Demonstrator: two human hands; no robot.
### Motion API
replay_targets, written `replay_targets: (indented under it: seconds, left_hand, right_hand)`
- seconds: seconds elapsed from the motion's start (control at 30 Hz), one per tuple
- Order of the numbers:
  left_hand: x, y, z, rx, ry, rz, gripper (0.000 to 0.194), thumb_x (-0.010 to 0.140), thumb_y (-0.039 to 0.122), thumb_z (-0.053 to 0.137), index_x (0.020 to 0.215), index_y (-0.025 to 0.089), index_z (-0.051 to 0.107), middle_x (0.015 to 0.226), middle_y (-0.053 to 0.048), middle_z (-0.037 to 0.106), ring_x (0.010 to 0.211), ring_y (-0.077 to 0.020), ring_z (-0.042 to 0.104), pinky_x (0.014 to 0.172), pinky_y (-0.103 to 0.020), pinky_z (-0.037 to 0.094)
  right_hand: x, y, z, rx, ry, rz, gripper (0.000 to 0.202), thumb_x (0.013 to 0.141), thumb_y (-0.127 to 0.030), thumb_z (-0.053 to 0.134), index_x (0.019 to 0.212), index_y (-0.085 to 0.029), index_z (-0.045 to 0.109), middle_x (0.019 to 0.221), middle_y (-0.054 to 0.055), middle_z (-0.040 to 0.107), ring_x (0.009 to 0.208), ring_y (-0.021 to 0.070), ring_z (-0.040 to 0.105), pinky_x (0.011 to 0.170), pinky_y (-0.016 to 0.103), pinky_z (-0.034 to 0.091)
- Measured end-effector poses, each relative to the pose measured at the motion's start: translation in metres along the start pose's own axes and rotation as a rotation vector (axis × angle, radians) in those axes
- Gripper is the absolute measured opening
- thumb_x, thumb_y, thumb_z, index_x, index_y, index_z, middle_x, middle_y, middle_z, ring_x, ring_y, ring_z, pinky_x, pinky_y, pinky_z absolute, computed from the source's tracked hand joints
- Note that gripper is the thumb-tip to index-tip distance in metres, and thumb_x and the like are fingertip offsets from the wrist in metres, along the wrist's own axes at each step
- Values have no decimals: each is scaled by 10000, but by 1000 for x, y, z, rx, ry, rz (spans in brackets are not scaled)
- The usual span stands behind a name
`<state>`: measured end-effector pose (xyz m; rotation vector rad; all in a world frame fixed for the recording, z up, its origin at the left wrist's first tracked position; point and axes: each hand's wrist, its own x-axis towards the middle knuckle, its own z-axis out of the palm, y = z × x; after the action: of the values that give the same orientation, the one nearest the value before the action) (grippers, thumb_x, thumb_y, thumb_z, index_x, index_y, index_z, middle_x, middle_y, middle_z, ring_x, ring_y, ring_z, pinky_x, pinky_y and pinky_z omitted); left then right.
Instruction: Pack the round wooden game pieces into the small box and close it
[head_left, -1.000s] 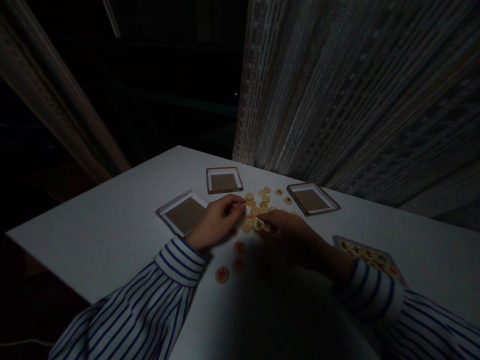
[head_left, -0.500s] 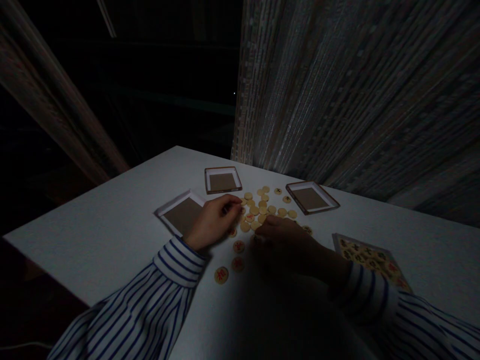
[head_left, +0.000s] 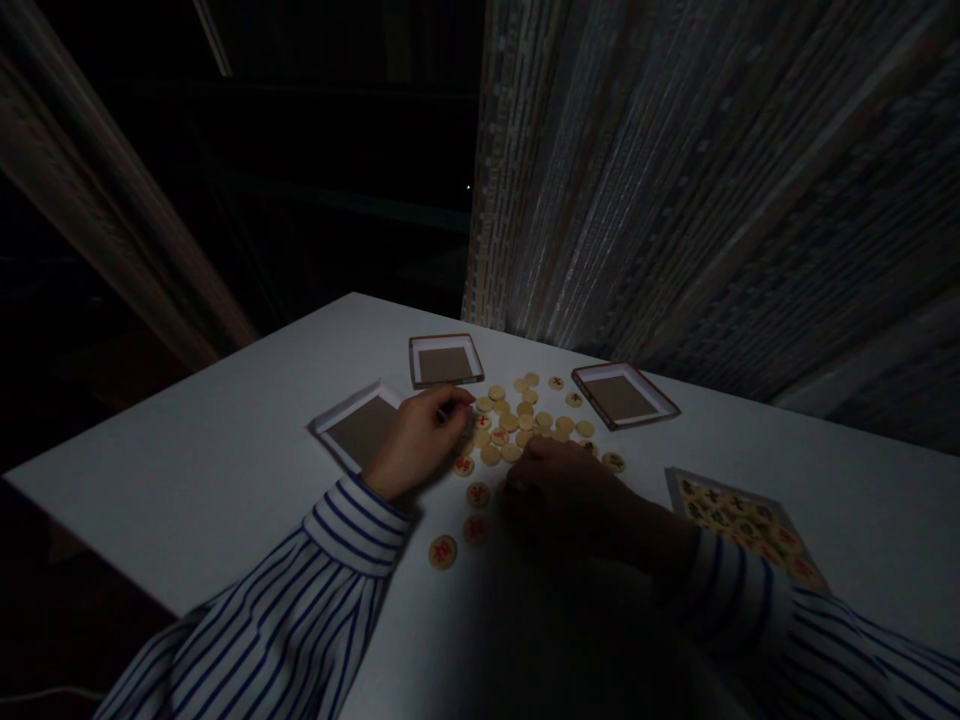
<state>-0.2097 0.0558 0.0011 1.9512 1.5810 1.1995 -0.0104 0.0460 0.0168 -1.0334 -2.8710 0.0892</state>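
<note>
Round pieces [head_left: 508, 422] lie in a loose pile on the table [head_left: 225, 450]. The left hand [head_left: 421, 440] is at the pile's left edge, the right hand [head_left: 559, 492] at its near side; both have curled fingers, but I cannot tell whether they grip anything. A filled box [head_left: 673, 488] sits right of the pile.
</note>
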Motion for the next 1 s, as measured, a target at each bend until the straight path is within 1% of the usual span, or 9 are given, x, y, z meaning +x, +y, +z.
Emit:
replay_targets:
  seconds: [0.17, 0.33, 0.43, 0.5, 0.57, 0.63, 0.77, 0.9, 1.0]
  left_hand:
    - [0, 1, -1, 16, -9, -4, 189, 799, 238, 484, 904, 146, 612, 859, -56, 660, 770, -152, 601, 700, -284, 464]
    - [-1, -2, 0, 18, -4, 1, 192, 798, 242, 478, 894, 149, 615, 846, -51, 662, 762, -156, 605, 696, -279, 462]
    - [-2, -4, 1, 20, -18, 12, 191, 798, 246, 479, 896, 159, 617, 850, -45, 663, 765, -156, 606, 707, -281, 464]
    - [-2, -4, 2, 24, -36, 17, 190, 799, 253, 484, 900, 164, 618, 870, -47, 664, 789, -160, 606, 725, -287, 465]
    - [-2, -3, 3, 32, -52, 20, 195, 801, 267, 488, 905, 166, 619, 891, -55, 663, 822, -169, 604, 747, -300, 466]
    - [-2, -2, 3, 42, -69, 30, 204, 805, 276, 486, 913, 166, 619, 920, -66, 661, 862, -182, 599, 774, -318, 464]
    - [-2, -3, 5, 57, -76, 53, 199, 807, 271, 483, 908, 171, 622, 939, -74, 660, 895, -194, 593, 797, -340, 460]
    - [-1, -3, 6, 67, -77, 54, 184, 804, 263, 489, 885, 172, 626, 921, -76, 664, 884, -198, 599, 780, -343, 465]
    - [-1, -3, 6, 74, -83, 64, 175, 801, 241, 488, 884, 169, 624, 923, -78, 664, 884, -201, 598, 780, -350, 465]
  right_hand:
    - [-1, 0, 0, 4, 0, -4, 247, 833, -328, 474, 711, -172, 622, 754, 39, 560, 631, 119, 454, 547, 252, 263]
    - [3, 10, -1, 32, 14, 53, 240, 810, -379, 510, 833, -169, 624, 854, 59, 590, 732, 154, 511, 621, 264, 324]
    - [8, 20, -3, 50, 18, 103, 215, 812, -305, 493, 918, -169, 620, 889, 66, 615, 816, 181, 540, 694, 277, 352]
    - [12, 27, -6, 61, 3, 155, 214, 798, -273, 487, 923, -170, 627, 905, 69, 631, 844, 190, 556, 707, 276, 363]
    - [15, 32, -10, 64, 2, 209, 233, 797, -264, 468, 932, -169, 633, 904, 73, 646, 834, 190, 570, 699, 272, 371]
    - [18, 36, -14, 79, 18, 229, 250, 796, -251, 451, 944, -168, 635, 900, 72, 656, 821, 185, 580, 696, 266, 378]
    - [23, 41, -17, 86, 41, 243, 271, 784, -242, 444, 960, -166, 636, 860, 73, 666, 794, 188, 593, 698, 272, 389]
    - [33, 40, -16, 52, 35, 208, 312, 783, -253, 449, 1027, -162, 621, 983, 97, 652, 905, 225, 576, 757, 306, 384]
    - [41, 37, -15, 38, 23, 182, 325, 781, -261, 459, 1056, -168, 604, 1011, 96, 644, 926, 232, 565, 763, 318, 380]
